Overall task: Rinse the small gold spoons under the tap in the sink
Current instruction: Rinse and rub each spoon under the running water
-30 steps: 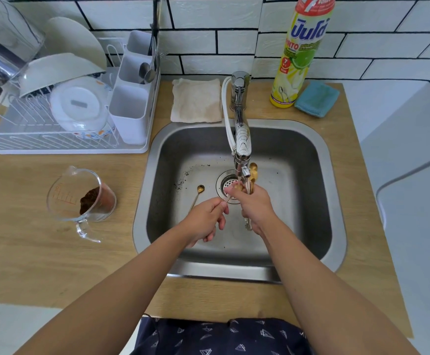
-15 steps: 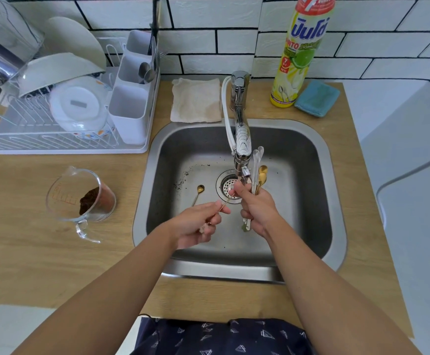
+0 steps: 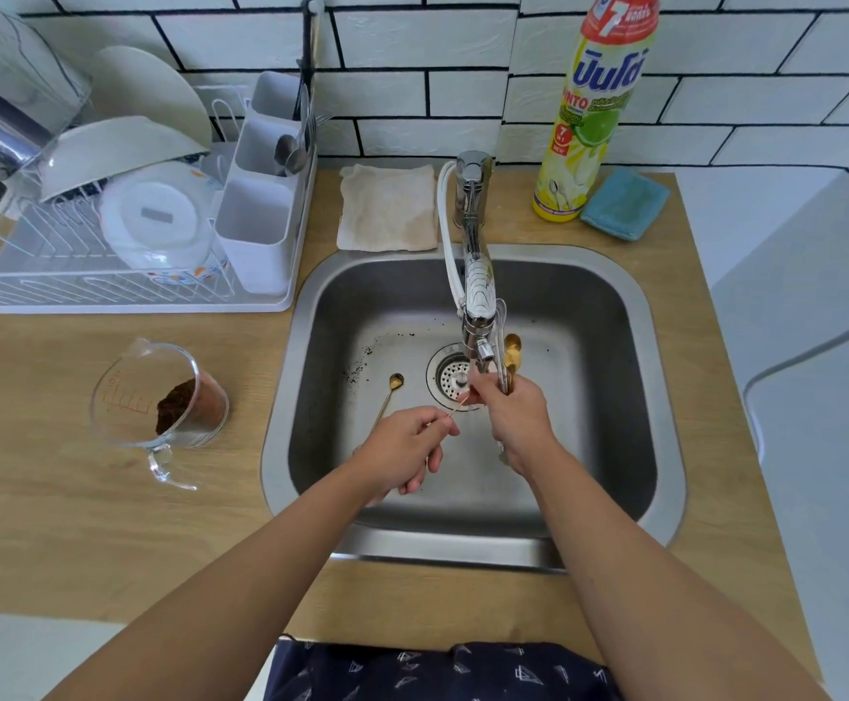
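A small gold spoon [image 3: 391,392] lies on the floor of the steel sink [image 3: 665,397], left of the drain [image 3: 450,379]; its round bowl points toward the back wall and its thin, straight handle runs down toward the left hand [image 3: 402,455]. A second gold spoon [image 3: 452,409], seen only as a slim handle, is pinched between the left hand's thumb and forefinger and slants up toward the drain; its bowl is hidden behind the right hand [image 3: 513,419]. The right hand is curled round a bundle of cutlery [image 3: 508,359] held upright just under the tap [image 3: 475,296], with gold bowls and a pale one showing above the fist. Dark specks dot the sink floor near the lying spoon. On the wooden counter [image 3: 32,447] to the left stands a glass measuring cup [image 3: 159,404] with brown grounds inside.
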Tool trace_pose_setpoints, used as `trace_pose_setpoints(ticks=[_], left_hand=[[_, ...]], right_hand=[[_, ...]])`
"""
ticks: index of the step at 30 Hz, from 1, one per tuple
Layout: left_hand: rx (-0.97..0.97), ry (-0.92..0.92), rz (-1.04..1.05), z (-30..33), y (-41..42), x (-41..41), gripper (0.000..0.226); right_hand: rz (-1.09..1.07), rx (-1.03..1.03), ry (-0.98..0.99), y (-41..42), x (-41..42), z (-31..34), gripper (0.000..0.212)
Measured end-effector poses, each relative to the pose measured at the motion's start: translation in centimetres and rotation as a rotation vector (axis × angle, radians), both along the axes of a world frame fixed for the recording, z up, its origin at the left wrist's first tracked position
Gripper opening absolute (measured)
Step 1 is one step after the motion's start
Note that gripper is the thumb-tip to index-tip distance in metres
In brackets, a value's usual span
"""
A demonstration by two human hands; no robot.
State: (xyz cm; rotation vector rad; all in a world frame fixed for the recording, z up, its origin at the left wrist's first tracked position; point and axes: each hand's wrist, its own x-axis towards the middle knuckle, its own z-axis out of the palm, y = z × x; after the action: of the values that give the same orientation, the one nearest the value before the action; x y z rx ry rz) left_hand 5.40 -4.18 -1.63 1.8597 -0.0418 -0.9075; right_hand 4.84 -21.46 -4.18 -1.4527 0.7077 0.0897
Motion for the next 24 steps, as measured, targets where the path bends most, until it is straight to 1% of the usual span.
trace_pose_setpoints(ticks=[2,4,5,8,9,11,13,14,16,19,22,24], left_hand=[[-0.004,-0.009,0.014,-0.1,-0.2,0.0,0.023],[-0.014,-0.01,0.043,-0.1,-0.2,0.2,0.024],[-0.021,-0.011,0.055,-0.1,-0.2,0.2,0.024],[-0.042,-0.015,0.072,0.0,-0.6,0.3,0.025],[-0.042,-0.018,0.071,0.0,-0.8,0.2,0.025],[-0.04,-0.033,0.08,0.0,-1.0,-0.1,0.025],[-0.048,-0.043,0.104,0.0,-0.8,-0.3,0.025],[-0.058,-0.041,0.109,0.0,-0.6,-0.3,0.025],[-0.072,-0.031,0.109,0.1,-0.3,-0.3,0.024],[-0.066,-0.018,0.104,0.4,-0.2,0.0,0.025],[-0.058,-0.008,0.094,0.6,0.3,0.0,0.025],[-0.06,0.006,0.073,0.7,0.8,-0.2,0.025]], right_hand=[[-0.016,-0.012,-0.008,0.2,0.0,0.1,0.023],[0.023,0.044,0.0,0.3,-0.1,0.1,0.026],[0.054,0.083,0.002,0.3,-0.3,0.0,0.024],[0.082,0.249,-0.028,1.0,-0.6,-0.3,0.006],[0.077,0.268,-0.041,1.4,-0.6,-0.2,0.012],[0.056,0.236,-0.056,1.9,-0.3,0.0,0.018],[0.039,0.136,-0.038,1.6,0.2,0.4,0.005],[0.035,0.079,-0.013,1.4,0.5,0.6,0.007],[0.041,0.016,0.031,1.1,0.8,0.7,0.02],[0.027,0.099,0.04,1.1,0.8,0.4,0.028],[0.108,0.239,0.0,0.7,0.4,0.3,0.02],[0.172,0.237,-0.027,0.4,0.2,0.2,0.018]])
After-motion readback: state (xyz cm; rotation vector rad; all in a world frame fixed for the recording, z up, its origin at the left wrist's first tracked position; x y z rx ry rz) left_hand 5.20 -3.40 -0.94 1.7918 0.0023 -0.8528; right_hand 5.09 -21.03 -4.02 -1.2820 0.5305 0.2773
